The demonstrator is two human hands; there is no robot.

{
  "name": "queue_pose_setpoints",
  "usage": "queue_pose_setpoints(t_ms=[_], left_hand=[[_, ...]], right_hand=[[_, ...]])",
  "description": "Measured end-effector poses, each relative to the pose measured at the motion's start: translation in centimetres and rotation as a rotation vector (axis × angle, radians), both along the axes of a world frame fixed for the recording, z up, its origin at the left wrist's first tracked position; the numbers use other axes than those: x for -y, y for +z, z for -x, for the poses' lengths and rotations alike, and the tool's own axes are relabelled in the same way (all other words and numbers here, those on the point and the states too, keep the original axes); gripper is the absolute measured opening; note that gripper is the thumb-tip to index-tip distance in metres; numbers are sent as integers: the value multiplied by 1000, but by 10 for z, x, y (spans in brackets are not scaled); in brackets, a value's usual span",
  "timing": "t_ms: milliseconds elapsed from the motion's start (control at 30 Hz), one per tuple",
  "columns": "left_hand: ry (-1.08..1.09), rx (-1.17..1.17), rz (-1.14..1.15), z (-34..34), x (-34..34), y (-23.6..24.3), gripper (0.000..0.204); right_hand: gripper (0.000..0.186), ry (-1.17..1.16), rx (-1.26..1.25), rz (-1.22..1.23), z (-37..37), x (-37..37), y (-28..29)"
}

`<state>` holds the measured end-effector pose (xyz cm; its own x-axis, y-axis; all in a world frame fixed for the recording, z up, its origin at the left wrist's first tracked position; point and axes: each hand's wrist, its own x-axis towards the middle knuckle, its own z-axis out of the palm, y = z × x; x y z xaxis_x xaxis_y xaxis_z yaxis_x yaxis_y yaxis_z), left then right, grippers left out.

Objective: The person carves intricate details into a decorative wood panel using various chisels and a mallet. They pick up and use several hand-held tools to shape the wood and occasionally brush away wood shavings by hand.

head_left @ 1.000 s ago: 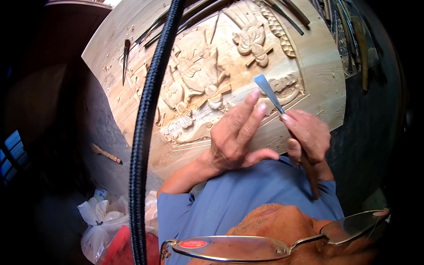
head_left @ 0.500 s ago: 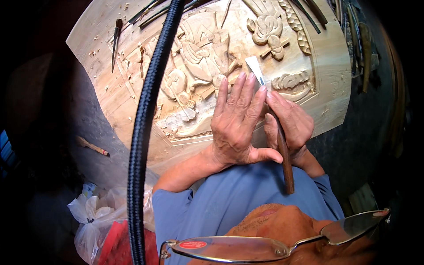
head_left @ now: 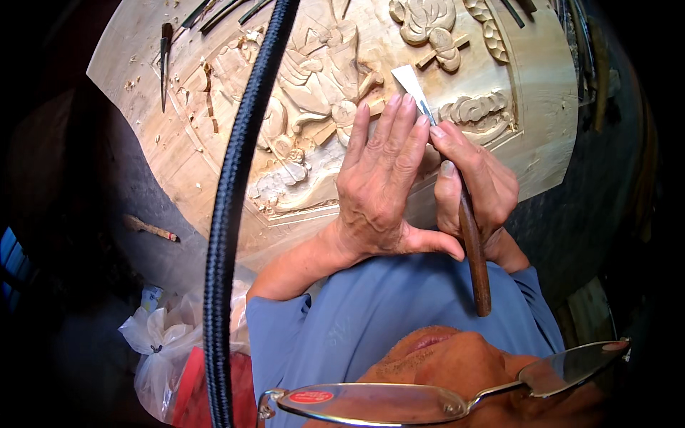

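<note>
A wood chisel [head_left: 474,239] with a flared bright blade and a long brown handle slants across the front of me, its edge over the carving. My right hand [head_left: 479,175] grips it near the neck, thumb and fingers around the handle. Flat and with fingers stretched, my left hand [head_left: 382,178] lies beside the blade, its index fingertip at the chisel's neck. Beneath both is a pale carved wooden panel [head_left: 528,164] with raised figures in relief. Whether the blade's edge touches the wood I cannot tell.
Several carving tools lie along the panel's far edge, among them a dark pointed one [head_left: 165,64] at the far left. Wood chips are scattered on the panel. A short stick [head_left: 148,228] lies on the floor, left. A plastic bag [head_left: 160,342] stands lower left. A black braided cable [head_left: 235,185] crosses the view.
The view has shifted a little over the panel. Both hands and the chisel keep nearly the same pose, with the handle's end slightly farther right.
</note>
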<state>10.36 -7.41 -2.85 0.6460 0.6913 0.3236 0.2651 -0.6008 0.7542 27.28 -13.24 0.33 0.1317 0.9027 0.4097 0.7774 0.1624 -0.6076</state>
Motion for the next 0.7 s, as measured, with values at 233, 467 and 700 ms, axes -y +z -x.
queue_pose_setpoints(t_ms=[233,467,700], left_hand=[[-12,-21,-3,-3,-2,-1,143],[-16,-46,-23,-4,-3,-5,146],[8,-92,-2,-8,-3,-2,141]], right_hand=[[33,1,29,-61,1,-5,-9],[32,7,29,-54,-2,-9,-10],[27,-2,25,-87,0,-18,-14]])
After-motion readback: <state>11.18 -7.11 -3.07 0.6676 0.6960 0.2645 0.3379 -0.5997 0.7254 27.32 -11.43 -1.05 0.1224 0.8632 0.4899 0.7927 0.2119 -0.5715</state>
